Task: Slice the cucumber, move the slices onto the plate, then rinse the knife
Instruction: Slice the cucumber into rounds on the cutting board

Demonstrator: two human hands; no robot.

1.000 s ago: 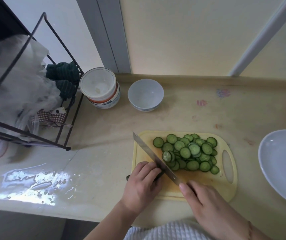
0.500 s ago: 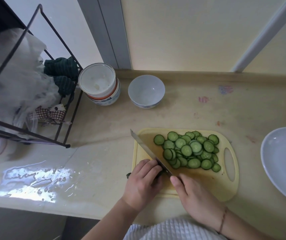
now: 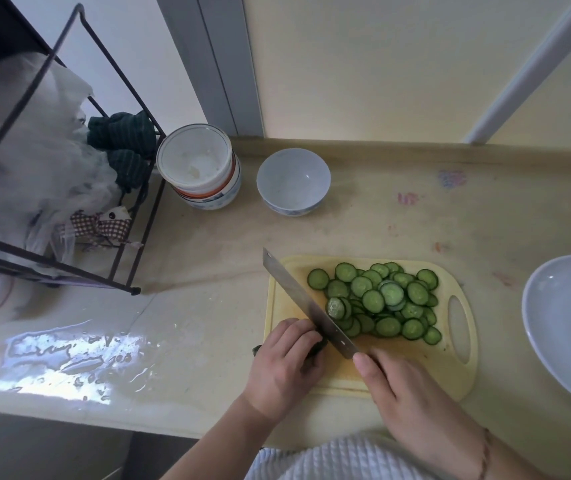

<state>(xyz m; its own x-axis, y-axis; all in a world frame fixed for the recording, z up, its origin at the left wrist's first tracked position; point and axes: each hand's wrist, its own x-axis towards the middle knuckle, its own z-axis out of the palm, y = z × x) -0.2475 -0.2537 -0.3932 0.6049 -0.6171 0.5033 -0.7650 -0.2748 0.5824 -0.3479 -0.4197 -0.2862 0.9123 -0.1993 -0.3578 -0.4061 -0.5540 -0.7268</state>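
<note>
- Counter (image 3: 208, 306): carried the cutting board (image 3: 457, 382) at near centre, with the plate (image 3: 561, 327) just beside the board's handle end, on the right.
- Plate: lay rightward of both hands, nearer the right hand; held no slices yet.
- Cutting board: long axis ran left to right; bore the slices (image 3: 381, 303) heaped on its far middle and right part.
- Knife (image 3: 298, 299): blade ran diagonally from the far-left tip down to the near-right handle end, edge on the board, one slice leaning against its right face.
- Right hand (image 3: 412, 403): grip clamped on the knife handle, forefinger stretched along the spine.
- Left hand (image 3: 284, 365): grip curled over the cucumber (image 3: 315, 348) stub at the board's near-left corner, fingertips touching the blade's left face.
- Cucumber stub: only a short dark end visible; lay left of the blade, slices right of it.
- Judged: slicing nearly finished; coming transfer likely to turn on sweeping slices rightward along the board's long axis toward the plate.
</note>
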